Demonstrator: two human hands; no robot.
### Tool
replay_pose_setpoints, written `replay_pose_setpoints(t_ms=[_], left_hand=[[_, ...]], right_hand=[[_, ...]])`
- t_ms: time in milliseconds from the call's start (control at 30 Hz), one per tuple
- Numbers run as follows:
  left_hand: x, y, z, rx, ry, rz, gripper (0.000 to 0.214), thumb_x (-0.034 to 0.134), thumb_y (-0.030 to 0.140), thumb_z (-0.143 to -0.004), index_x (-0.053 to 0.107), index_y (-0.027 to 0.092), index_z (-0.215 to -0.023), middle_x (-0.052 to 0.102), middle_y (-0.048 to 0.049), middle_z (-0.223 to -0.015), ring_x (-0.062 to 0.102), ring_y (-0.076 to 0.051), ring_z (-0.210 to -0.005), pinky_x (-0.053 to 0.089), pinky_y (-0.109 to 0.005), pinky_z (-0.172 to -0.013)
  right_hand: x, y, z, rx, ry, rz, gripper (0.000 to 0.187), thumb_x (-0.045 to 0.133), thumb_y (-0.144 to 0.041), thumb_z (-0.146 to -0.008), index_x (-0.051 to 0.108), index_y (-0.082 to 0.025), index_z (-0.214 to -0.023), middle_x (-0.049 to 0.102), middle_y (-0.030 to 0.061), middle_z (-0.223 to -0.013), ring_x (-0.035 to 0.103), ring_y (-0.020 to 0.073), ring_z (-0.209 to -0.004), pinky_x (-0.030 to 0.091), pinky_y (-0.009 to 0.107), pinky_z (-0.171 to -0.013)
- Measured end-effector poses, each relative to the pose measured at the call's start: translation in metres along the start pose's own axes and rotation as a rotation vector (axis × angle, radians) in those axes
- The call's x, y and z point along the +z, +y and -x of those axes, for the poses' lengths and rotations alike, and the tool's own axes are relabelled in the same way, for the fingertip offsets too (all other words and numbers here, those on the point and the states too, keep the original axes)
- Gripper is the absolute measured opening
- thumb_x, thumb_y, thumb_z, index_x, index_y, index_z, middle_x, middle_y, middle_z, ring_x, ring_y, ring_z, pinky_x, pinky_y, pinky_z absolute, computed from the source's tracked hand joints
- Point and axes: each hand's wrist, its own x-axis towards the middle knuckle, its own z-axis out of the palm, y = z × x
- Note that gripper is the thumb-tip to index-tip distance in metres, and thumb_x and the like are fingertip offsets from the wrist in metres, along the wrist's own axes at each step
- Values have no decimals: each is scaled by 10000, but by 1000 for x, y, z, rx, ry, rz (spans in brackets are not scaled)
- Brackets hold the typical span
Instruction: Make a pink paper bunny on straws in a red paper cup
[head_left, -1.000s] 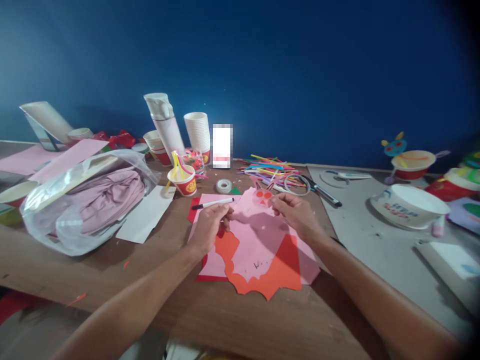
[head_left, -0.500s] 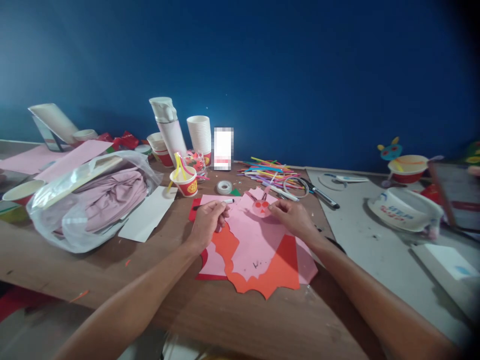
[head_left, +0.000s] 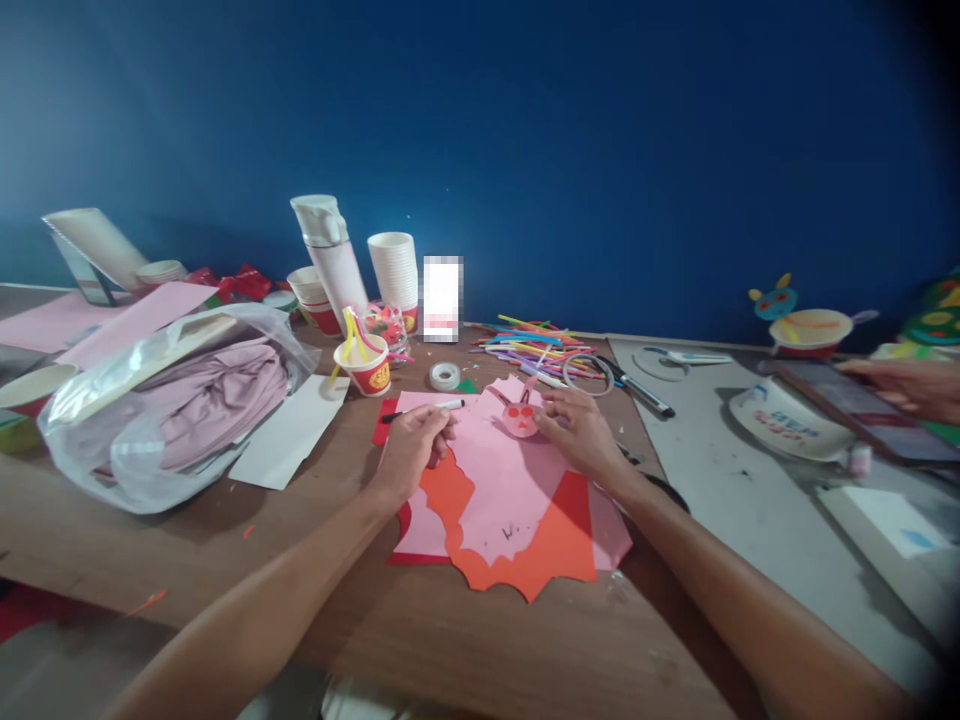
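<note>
My left hand [head_left: 418,436] has its fingers curled around a marker [head_left: 453,404]; the white end sticks out to the right, the dark end to the left. Before my right hand [head_left: 576,428] lies a round pink paper face [head_left: 520,420] with orange eyes, an orange triangle and upright ears. My right fingers are apart, and a fingertip or the thumb touches the face's right edge. Under both hands spreads pink paper [head_left: 502,480]. Over it lies an orange sheet [head_left: 510,572] with a scalloped edge, and red paper shows beneath.
Behind are a tape roll [head_left: 445,376], a cup with pipe cleaners [head_left: 365,368], loose pipe cleaners [head_left: 532,345], stacked cups [head_left: 392,265] and a flask [head_left: 330,245]. A plastic bag [head_left: 165,410] sits left. At right are a utility knife [head_left: 645,390], a paper bowl [head_left: 784,420] and another person's hand [head_left: 911,388].
My right fingers have spread from their pinch on the paper face's edge. Another person's hand has come in at the right, and the dark tablet-like thing there has shifted. My left hand stays put.
</note>
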Motion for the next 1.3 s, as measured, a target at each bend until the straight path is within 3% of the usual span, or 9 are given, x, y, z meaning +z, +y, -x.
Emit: replay_pose_setpoints(t_ms=[300,767,967,1300], left_hand=[[-2,-3,-1,9,-8,13,256,579,393,-741,602,139,-721,536,25,-582,448,-50,-411,292,-151,-350],[-1,-3,-2,13,4,-20,261,564,391,-749,595,137,-698,540,21,-574,439,-48,-410,301,-147,-353],[-2,-5,-3,17,2,1,263,573,396,-742,594,138,-696,546,15,-583,444,-51,-421,299,-148,-352],[-5,3,-5,-6,30,76,243,558,391,-727,563,150,-695,514,28,-584,448,-64,-417,299,-160,-332]], right_hand=[[6,2,1,-60,80,148,182,575,-355,-779,659,-219,-693,683,53,-1043,479,267,-1142,365,447,-935],[3,-5,5,-92,93,299,188,520,-318,-829,659,-227,-741,683,27,-1023,470,250,-1152,332,403,-859],[2,-5,4,-71,64,296,140,561,-321,-805,657,-222,-831,674,37,-1003,541,230,-1026,337,367,-858],[-29,-4,4,-45,4,411,199,497,-320,-839,667,-218,-837,681,43,-911,599,197,-878,350,322,-771]])
